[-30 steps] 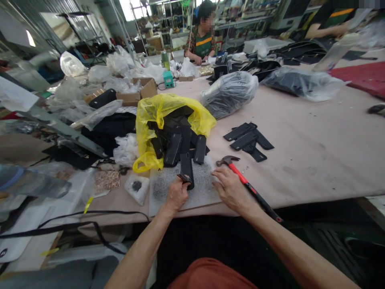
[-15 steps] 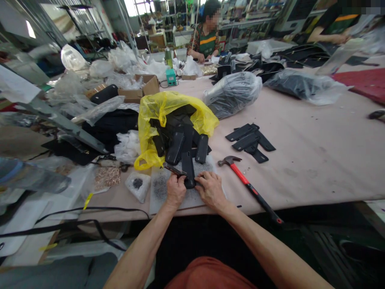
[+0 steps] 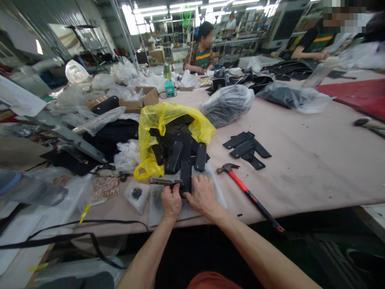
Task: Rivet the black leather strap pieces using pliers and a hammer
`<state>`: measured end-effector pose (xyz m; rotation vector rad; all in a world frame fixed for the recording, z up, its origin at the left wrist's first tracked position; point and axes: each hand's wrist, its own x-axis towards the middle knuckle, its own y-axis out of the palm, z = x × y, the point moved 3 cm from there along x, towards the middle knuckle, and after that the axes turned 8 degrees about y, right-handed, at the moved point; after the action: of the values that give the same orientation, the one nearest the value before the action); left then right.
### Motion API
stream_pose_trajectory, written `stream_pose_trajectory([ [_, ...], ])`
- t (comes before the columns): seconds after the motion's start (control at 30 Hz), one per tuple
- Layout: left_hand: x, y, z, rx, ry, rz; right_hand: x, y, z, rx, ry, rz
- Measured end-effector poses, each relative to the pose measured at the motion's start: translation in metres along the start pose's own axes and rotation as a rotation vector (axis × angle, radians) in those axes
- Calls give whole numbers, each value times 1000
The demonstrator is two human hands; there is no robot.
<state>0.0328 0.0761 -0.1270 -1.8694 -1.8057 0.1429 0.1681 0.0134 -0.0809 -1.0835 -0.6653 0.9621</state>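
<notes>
My left hand [image 3: 172,201] is closed with thumb and fingers together around a slim metal tool [image 3: 164,181], which points left; its exact kind is unclear. Against those fingertips lies the lower end of a flat black strap piece [image 3: 185,176]. From the other side, my right hand [image 3: 205,197] grips the edge of this piece, thumb low and fingers bent. Both hands work over a pale, speckled board [image 3: 158,208]. Just beyond, more black pieces [image 3: 174,157] spill from an open yellow plastic bag [image 3: 150,114]. My fingers hide the lower tip of the strap piece.
Right of the board lies a claw hammer [image 3: 240,182] with a red and black handle. Behind it is a small pile of black pieces [image 3: 245,145]. A small white block [image 3: 141,206] and a bag of metal fittings [image 3: 106,188] lie left. Two people sit across the table.
The metal tool has swung from slanting to nearly level and extends farther left. My right hand has shifted slightly left along the strap piece. The camera view has tilted up.
</notes>
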Motion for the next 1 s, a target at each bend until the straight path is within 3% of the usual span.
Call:
stream_pose_trajectory([
  [0.1,2,-3,3,44,-19,-60,4,4,12,-25,73,29],
  [0.27,4,-1,5,88,-21,-56,5,9,13,13,148,93],
  [0.43,6,1,2,143,0,-16,13,1,14,31,186,17],
  [0.63,10,4,4,-18,-31,78,27,3,15,74,216,72],
  [1.0,9,8,2,-263,-114,141,29,3,9,115,234,158],
])
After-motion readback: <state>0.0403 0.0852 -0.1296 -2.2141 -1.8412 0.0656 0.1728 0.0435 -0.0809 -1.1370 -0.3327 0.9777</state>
